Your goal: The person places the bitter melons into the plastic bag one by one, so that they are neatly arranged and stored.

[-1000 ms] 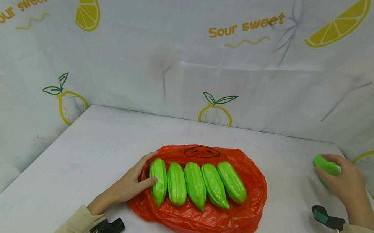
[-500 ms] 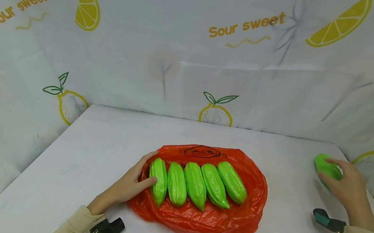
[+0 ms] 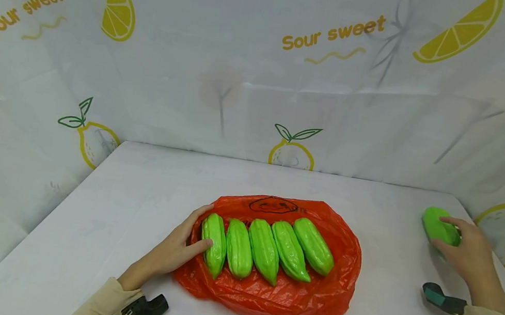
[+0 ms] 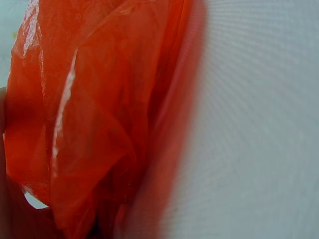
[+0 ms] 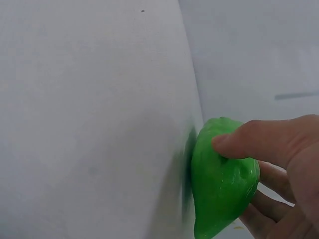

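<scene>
A red plastic bag (image 3: 273,300) lies spread on the table, with a row of several glossy green ridged gourds (image 3: 263,249) on it. At the bag's left edge, my left hand (image 3: 177,245) grips the plastic, its thumb reaching over the leftmost gourd (image 3: 212,254). Folds of the bag (image 4: 99,99) fill much of the left wrist view. Far off to the right, my right hand (image 3: 472,255) holds another green ridged gourd (image 3: 436,225) between thumb and fingers. In the right wrist view the thumb lies on this gourd (image 5: 219,184), close to the tabletop, with fingers behind it.
The white-covered table (image 3: 136,191) ends at a pale printed cloth (image 3: 243,73) hanging behind and at the sides. Black wrist mounts (image 3: 151,307) stick out from both sleeves. The right-hand gourd sits near the table's right edge.
My right hand has shifted slightly toward the lower right around its gourd, and more of that gourd's surface now shows. The left hand, bag and row of gourds stay put.
</scene>
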A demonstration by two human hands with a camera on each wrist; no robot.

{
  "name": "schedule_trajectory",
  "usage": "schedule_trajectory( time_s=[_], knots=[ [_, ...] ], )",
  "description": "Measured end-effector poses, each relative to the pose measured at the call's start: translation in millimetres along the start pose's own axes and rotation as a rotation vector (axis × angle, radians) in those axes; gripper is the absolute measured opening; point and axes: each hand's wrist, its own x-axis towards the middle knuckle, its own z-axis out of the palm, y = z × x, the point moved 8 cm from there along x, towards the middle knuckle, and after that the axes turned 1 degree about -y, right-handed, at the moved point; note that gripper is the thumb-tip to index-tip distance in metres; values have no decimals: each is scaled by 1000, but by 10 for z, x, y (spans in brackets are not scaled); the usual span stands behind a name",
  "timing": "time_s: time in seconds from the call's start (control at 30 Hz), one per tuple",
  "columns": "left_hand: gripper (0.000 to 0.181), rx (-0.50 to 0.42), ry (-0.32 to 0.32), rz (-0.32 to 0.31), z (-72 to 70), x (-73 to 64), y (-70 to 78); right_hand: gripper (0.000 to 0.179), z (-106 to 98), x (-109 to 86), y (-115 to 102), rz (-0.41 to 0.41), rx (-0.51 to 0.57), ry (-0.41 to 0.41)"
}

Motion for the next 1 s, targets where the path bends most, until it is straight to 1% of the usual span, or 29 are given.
schedule_trajectory(
  time_s=[0.13,0.33,0.67,1.0],
  knots=[
    [67,-4,-2,-2,2,-3,2,57,6,-1,-17,-10,-12,-4],
    [67,-9,-4,-13,4,-4,1,62,35,-9,-29,6,-20,-39],
    [67,-7,-3,-15,4,0,2,67,104,-8,-24,19,16,-95],
    [67,-5,1,-16,2,0,-4,67,139,16,-61,-3,-26,-103]
  ],
)
